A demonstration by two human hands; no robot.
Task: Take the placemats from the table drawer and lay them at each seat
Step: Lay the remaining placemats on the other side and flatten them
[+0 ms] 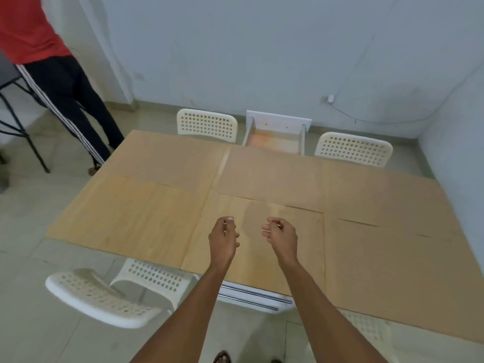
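Both forearms stretched fwd over tan wood-look counter (146,213). Left hand (222,239) and right hand (282,237) hover side by side, apart, palms facing in, fingers loosely curled; each grip half-open, holding nothing. Tan rectangular placemats (272,174) lie flat across counter. White open drawer (275,134) at far edge, between two white perforated plastic chairs (207,124).

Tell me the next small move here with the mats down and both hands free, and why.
Probably go round to the far side and push the drawer shut. It stands pulled out between the two far chairs and looks empty, while tan placemats already cover the table. The left hand and right hand hover over the near mat with fingers loosely curled, holding nothing.
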